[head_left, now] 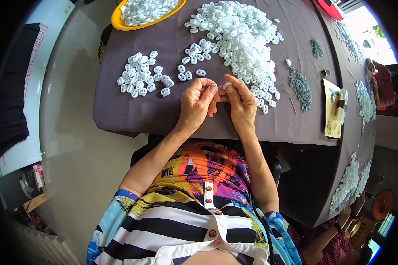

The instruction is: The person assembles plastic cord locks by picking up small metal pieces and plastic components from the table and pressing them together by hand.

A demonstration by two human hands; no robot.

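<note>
My left hand (194, 104) and my right hand (242, 106) meet above the near edge of the table. Between my right thumb and forefinger I pinch a small white oval plastic piece (227, 85). The left thumb and forefinger are pressed together beside it, around something too small to name; a thin pale bit shows between the two hands. Just beyond them lies a large heap of white oval two-holed pieces (239, 35). To the left, near my left hand, is a smaller pile of such pieces (139, 73), with several loose ones between the piles.
A yellow bowl (116, 22) of white pieces stands at the far left edge. Small grey parts (300, 90) lie on the right, beside a thin stick (292, 105) and a yellow card (331, 126). At another table, a person's arm (316, 247) shows lower right.
</note>
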